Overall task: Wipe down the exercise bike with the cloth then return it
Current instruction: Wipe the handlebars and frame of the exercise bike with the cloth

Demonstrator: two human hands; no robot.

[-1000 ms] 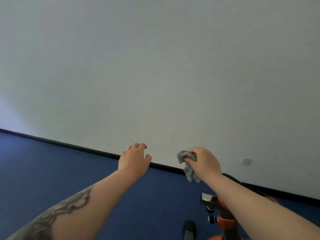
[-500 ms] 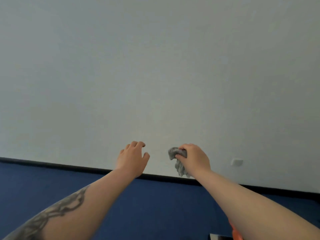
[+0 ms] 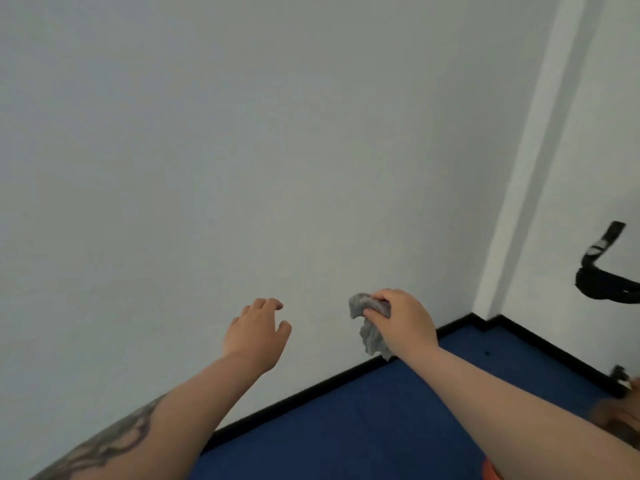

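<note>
My right hand [image 3: 405, 320] is closed around a crumpled grey cloth [image 3: 370, 327], which hangs down from my fingers in mid-air in front of the wall. To its left my left hand [image 3: 256, 332] is held out, empty, with fingers loosely spread. Only bits of the exercise bike show: a black handlebar [image 3: 601, 271] at the right edge and an orange part [image 3: 490, 471] at the bottom right beneath my right forearm. Neither hand touches the bike.
A plain white wall [image 3: 242, 150] fills most of the view and meets a second wall at a corner [image 3: 485, 306] on the right. Black skirting [image 3: 311, 389] runs along blue carpet [image 3: 363, 427]. A blurred brownish object [image 3: 623, 410] sits at the right edge.
The view has swung to the right: a room corner and the bike's black handlebar have come into sight. Both hands keep their pose, the right still holding the cloth.
</note>
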